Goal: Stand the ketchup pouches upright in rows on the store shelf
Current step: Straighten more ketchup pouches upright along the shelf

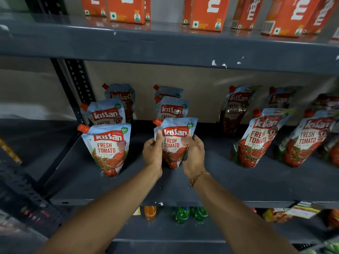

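A ketchup pouch (174,143) with an orange cap stands upright at the front of the middle row on the grey shelf (211,184). My left hand (153,153) grips its left edge and my right hand (194,154) grips its right edge. Two more pouches (172,109) stand behind it. To the left runs a row of three upright pouches, the front one (108,149) nearest me. On the right, further pouches (256,138) (308,138) lean in rows.
The upper shelf board (165,46) overhangs the pouches and carries orange cartons (207,13). A perforated upright post (77,81) bounds the left side. Below the shelf stand green bottles (183,214) and an orange bottle (150,212). A price label (302,209) hangs at the front edge.
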